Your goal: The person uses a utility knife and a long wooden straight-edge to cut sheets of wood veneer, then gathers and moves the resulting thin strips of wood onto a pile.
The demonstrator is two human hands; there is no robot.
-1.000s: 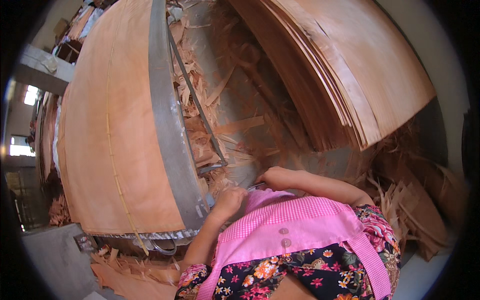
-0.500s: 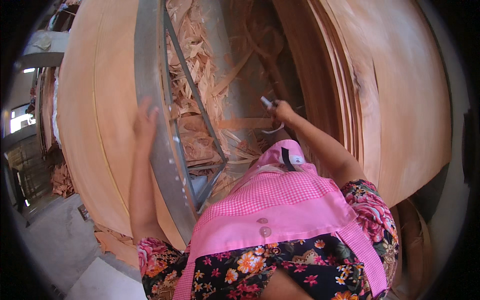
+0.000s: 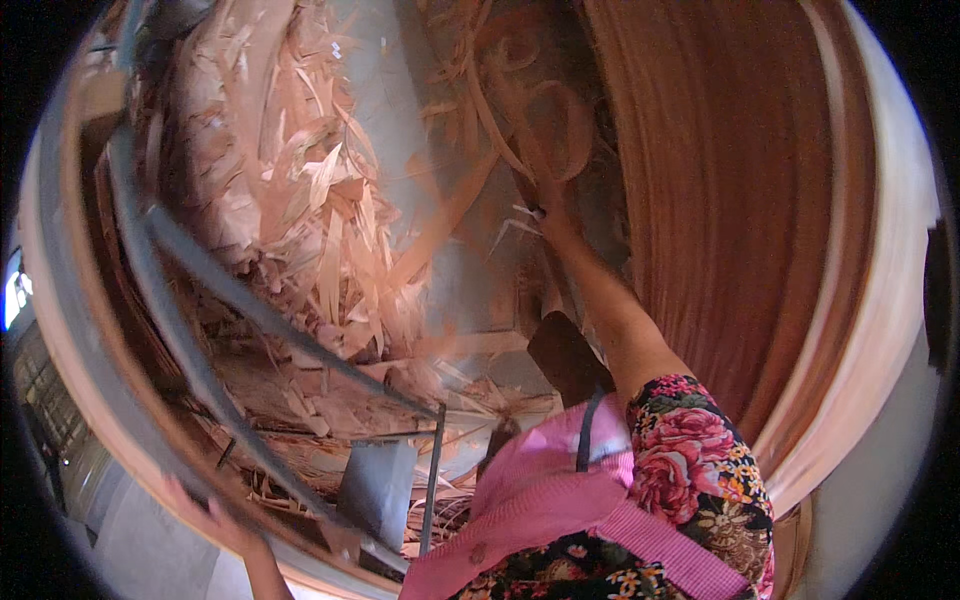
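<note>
My right arm reaches down and forward beside the tall veneer stack (image 3: 720,240). My right hand (image 3: 552,212) is dim and blurred among curled strips of wood veneer (image 3: 556,130). Thin white strips (image 3: 515,222) stick out at its fingers; the thing in its grip is too unclear to name. At the lower left my left hand (image 3: 205,515) has its fingers stretched out, at the outer edge of the bench (image 3: 85,370), with nothing in it.
A heap of veneer scraps (image 3: 300,200) lies on the grey floor (image 3: 385,70) between bench and stack. Grey metal bars (image 3: 290,340) of the bench frame cross the lower left. A grey panel (image 3: 375,490) stands near my apron (image 3: 540,500).
The view has leaned forward and down over the scraps. My right hand has gone lower toward the curled strips. My left hand has left the bench's grey inner border for its outer edge.
</note>
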